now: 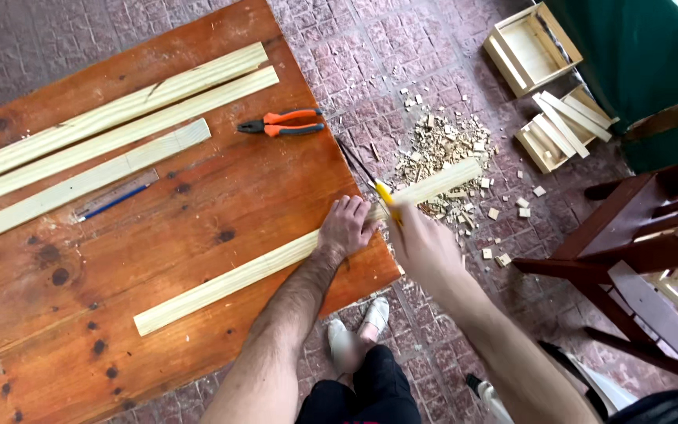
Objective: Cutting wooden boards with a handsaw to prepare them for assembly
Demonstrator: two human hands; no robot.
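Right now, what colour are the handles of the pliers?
Orange and grey handles on the pliers, seen in the head view.

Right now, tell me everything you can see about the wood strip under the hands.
The wood strip is a long, flat, pale slat, pine by its look, with fine grain. It lies diagonally on the brown wooden table, its far end jutting past the table edge over the tiled floor. The left hand presses it flat near that edge. The right hand holds a yellow-handled saw across the overhanging part.

The left hand [347, 228] presses a long wood strip [237, 276] flat on the brown table [198, 204]. The right hand [421, 243] holds a yellow-handled saw [370, 182] on the strip's hanging end. Wood bits [441, 149] lie on the floor.
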